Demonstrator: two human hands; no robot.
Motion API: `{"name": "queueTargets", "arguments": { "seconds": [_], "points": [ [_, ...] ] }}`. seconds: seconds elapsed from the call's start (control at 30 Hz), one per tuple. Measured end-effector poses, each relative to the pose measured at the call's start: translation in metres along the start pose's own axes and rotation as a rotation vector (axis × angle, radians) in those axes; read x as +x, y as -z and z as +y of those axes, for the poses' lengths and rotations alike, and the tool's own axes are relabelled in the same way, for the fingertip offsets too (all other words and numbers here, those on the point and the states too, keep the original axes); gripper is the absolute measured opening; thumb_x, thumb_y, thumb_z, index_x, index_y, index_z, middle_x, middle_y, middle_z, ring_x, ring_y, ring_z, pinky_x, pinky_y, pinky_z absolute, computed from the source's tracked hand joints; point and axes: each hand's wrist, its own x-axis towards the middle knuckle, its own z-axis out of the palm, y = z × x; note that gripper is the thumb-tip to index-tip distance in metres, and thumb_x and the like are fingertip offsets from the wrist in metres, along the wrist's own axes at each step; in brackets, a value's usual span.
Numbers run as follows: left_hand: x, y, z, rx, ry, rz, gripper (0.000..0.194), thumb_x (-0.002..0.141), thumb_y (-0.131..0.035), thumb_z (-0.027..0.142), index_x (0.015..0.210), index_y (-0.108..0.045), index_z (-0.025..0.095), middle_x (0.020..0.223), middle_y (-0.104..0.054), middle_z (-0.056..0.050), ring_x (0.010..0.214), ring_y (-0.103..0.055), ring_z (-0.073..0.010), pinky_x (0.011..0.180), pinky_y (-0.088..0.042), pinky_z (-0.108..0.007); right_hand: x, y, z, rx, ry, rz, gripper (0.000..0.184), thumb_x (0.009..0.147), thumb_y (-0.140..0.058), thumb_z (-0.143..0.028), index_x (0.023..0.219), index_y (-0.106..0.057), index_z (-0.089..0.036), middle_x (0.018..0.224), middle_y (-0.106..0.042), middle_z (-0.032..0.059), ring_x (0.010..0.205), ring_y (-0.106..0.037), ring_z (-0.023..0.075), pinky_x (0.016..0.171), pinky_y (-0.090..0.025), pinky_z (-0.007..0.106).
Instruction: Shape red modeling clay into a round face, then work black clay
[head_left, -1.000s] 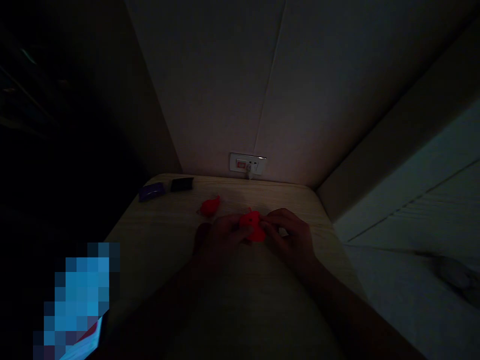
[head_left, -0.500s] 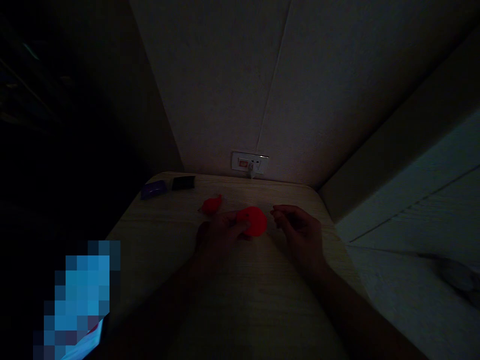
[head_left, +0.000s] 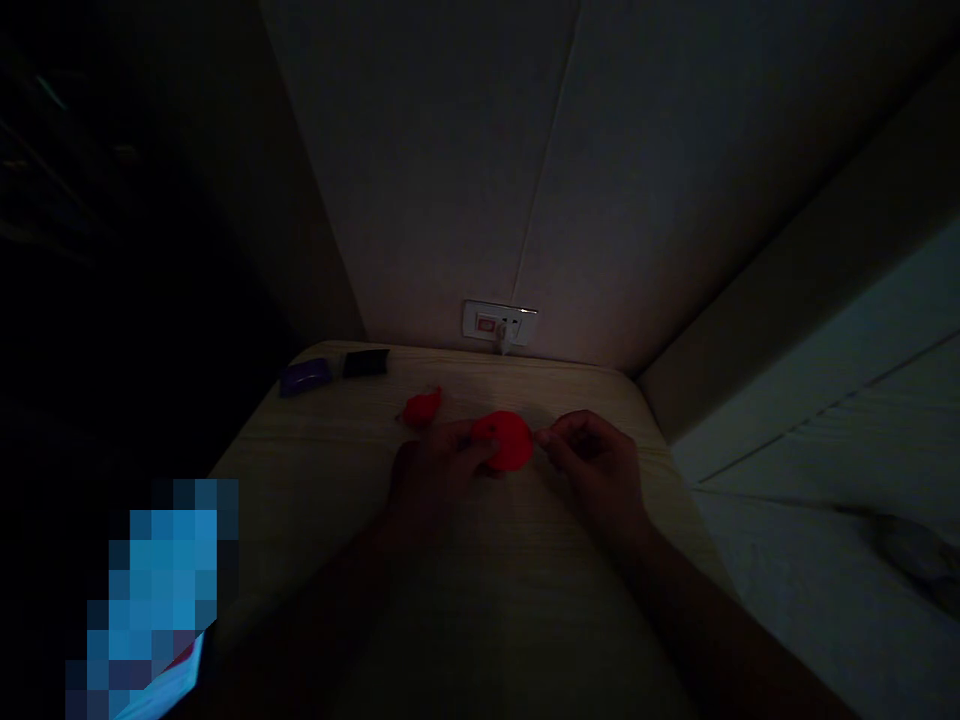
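Note:
A bright red, roundish piece (head_left: 511, 442), perhaps cloth, with a small dark spot near its upper left, is held by its left side in my left hand (head_left: 441, 465). The thumb lies over its front. My right hand (head_left: 596, 455) is closed in a pinch just off the piece's right edge. What sits between those fingertips is too small and dark to make out. Beyond my left hand, a smaller red bundle (head_left: 422, 408) with a pointed tip lies on the wooden tabletop (head_left: 480, 570).
At the far left corner lie a purple packet (head_left: 306, 377) and a black flat item (head_left: 365, 363). A wall socket (head_left: 500, 322) with a plug in it is just behind the table. A lit, pixelated screen (head_left: 169, 590) glows at lower left. The room is dim.
My right hand first drew away to the right from the red piece, then came slightly back towards its edge. The red piece turned to show a rounder face, still in my left hand.

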Motion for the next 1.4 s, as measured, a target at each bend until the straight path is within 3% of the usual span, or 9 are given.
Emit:
{"name": "queueTargets", "arguments": {
  "seconds": [0.13,0.23,0.47,0.67,0.83,0.97,1.17,1.4],
  "points": [
    [-0.001,0.000,0.000,0.003,-0.018,0.000,0.026,0.078,-0.076,0.031,0.098,-0.080,0.015,0.082,-0.080,-0.009,0.073,-0.073,-0.0208,0.066,-0.055,-0.028,0.000,0.001,0.001,-0.035,0.020,-0.015,0.018,0.082,-0.079,-0.037,0.087,-0.075,-0.020,0.072,-0.070,0.0017,0.060,-0.059,0.0138,0.056,-0.047,0.025],
    [0.000,-0.001,-0.002,-0.020,-0.021,-0.011,0.028,0.077,-0.078,0.032,0.098,-0.079,0.014,0.082,-0.079,-0.010,0.075,-0.074,-0.0218,0.068,-0.056,-0.028,-0.001,0.001,0.001,-0.053,0.037,-0.031,0.019,0.087,-0.074,-0.038,0.086,-0.075,-0.020,0.070,-0.069,0.0015,0.061,-0.059,0.0137,0.057,-0.047,0.025],
    [0.007,-0.001,-0.010,-0.072,-0.013,-0.039,0.021,0.078,-0.077,0.028,0.095,-0.079,0.016,0.084,-0.080,-0.008,0.071,-0.074,-0.0179,0.065,-0.055,-0.025,-0.001,0.001,-0.001,-0.029,0.026,-0.002,0.020,0.071,-0.089,-0.031,0.074,-0.072,-0.021,0.068,-0.070,0.0003,0.062,-0.061,0.0141,0.058,-0.048,0.024],
    [0.005,0.000,-0.010,-0.077,-0.011,-0.010,0.028,0.076,-0.080,0.030,0.099,-0.079,0.015,0.082,-0.080,-0.009,0.072,-0.074,-0.0201,0.066,-0.056,-0.027,-0.002,0.002,0.001,-0.074,0.045,-0.038,0.012,0.082,-0.080,-0.032,0.091,-0.081,-0.024,0.086,-0.080,0.0042,0.075,-0.071,0.0186,0.069,-0.055,0.030],
    [0.003,-0.002,-0.006,-0.095,0.003,-0.006,0.027,0.075,-0.080,0.029,0.098,-0.078,0.015,0.082,-0.079,-0.010,0.076,-0.075,-0.0228,0.069,-0.058,-0.030,-0.003,0.002,0.001,-0.067,0.028,0.023,0.012,0.082,-0.080,-0.034,0.084,-0.078,-0.022,0.074,-0.076,0.0021,0.062,-0.066,0.0151,0.058,-0.052,0.026],
    [0.004,-0.002,-0.007,-0.099,0.002,-0.016,0.028,0.076,-0.079,0.028,0.100,-0.077,0.013,0.085,-0.079,-0.011,0.076,-0.074,-0.0217,0.069,-0.058,-0.030,-0.002,0.002,0.002,-0.076,0.060,0.057,0.013,0.079,-0.083,-0.033,0.083,-0.077,-0.023,0.075,-0.076,0.0021,0.065,-0.067,0.0161,0.060,-0.052,0.027],
    [0.002,-0.002,-0.003,-0.028,-0.005,-0.040,0.025,0.079,-0.076,0.030,0.099,-0.079,0.017,0.082,-0.080,-0.007,0.072,-0.073,-0.0190,0.068,-0.056,-0.027,-0.003,0.003,0.001,-0.183,0.136,0.001,0.010,0.085,-0.078,-0.031,0.092,-0.080,-0.024,0.086,-0.078,0.0039,0.076,-0.070,0.0193,0.070,-0.056,0.032],
    [-0.005,-0.002,0.007,0.109,-0.011,-0.004,0.018,0.078,-0.075,0.031,0.089,-0.081,0.018,0.071,-0.077,-0.005,0.071,-0.073,-0.0200,0.065,-0.054,-0.027,-0.008,0.003,0.001,-0.211,0.173,-0.064,0.007,0.088,-0.076,-0.029,0.093,-0.076,-0.024,0.086,-0.076,0.0047,0.077,-0.068,0.0199,0.071,-0.054,0.034]
  ]
}}
